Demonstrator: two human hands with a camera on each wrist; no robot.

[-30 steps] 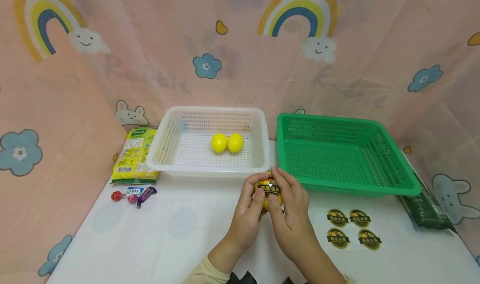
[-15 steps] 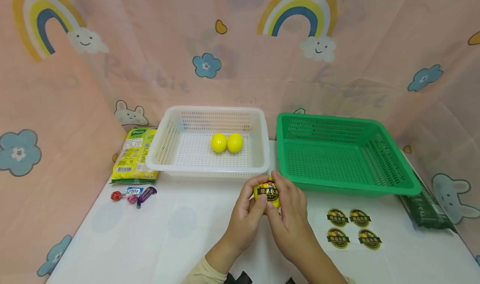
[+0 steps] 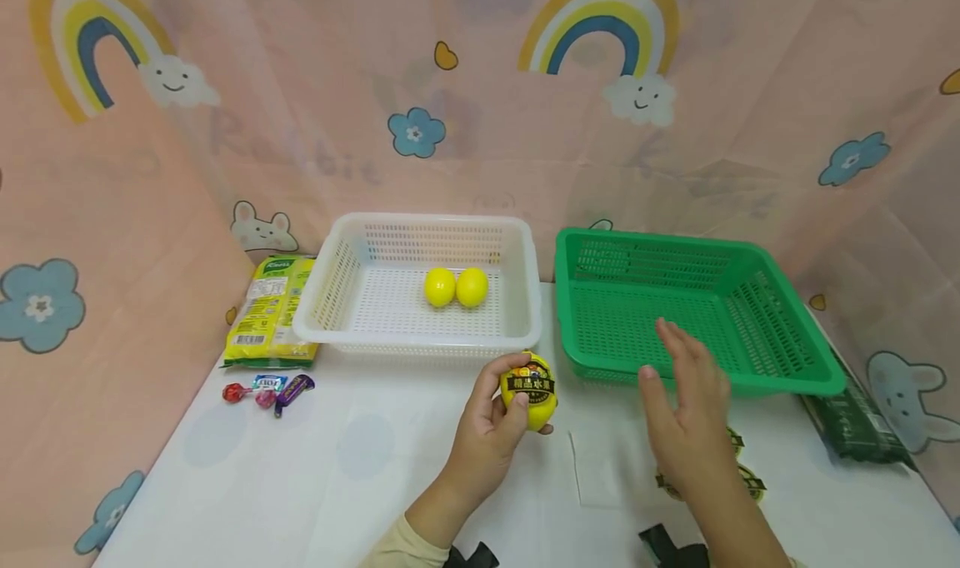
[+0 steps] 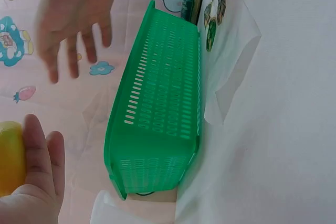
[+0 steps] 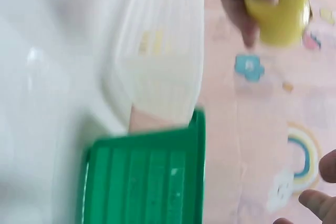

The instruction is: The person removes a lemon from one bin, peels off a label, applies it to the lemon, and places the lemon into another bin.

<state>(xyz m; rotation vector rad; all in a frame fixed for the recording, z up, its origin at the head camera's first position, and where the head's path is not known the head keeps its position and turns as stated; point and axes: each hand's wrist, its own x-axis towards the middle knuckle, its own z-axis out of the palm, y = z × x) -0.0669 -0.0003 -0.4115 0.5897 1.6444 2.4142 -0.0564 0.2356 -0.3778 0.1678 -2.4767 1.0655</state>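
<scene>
My left hand (image 3: 483,439) grips a yellow lemon (image 3: 542,416) in front of the white basket, its thumb on the near side. On the lemon's upper face sits an oval black-and-gold fruit sticker (image 3: 529,381). Apart from it, to the right, my right hand (image 3: 690,414) is raised with fingers extended and holds nothing; it overlaps the green basket's front rim in the head view. Partly hidden behind that hand are several matching stickers (image 3: 750,483) on a pale backing sheet (image 4: 236,72). Two more lemons (image 3: 472,287) lie side by side inside the white basket (image 3: 315,335).
A green basket (image 3: 783,301) stands right of the white one. Left of the baskets lies a yellow Knorr packet (image 3: 262,318), with lollipops and wrapped candies (image 3: 292,391) before it. At the far right is a dark green packet (image 3: 855,430). A patterned pink cloth hangs behind.
My right hand has let go of the lemon and moved right, toward the stickers and green basket. The left hand keeps the lemon, its sticker now more fully exposed.
</scene>
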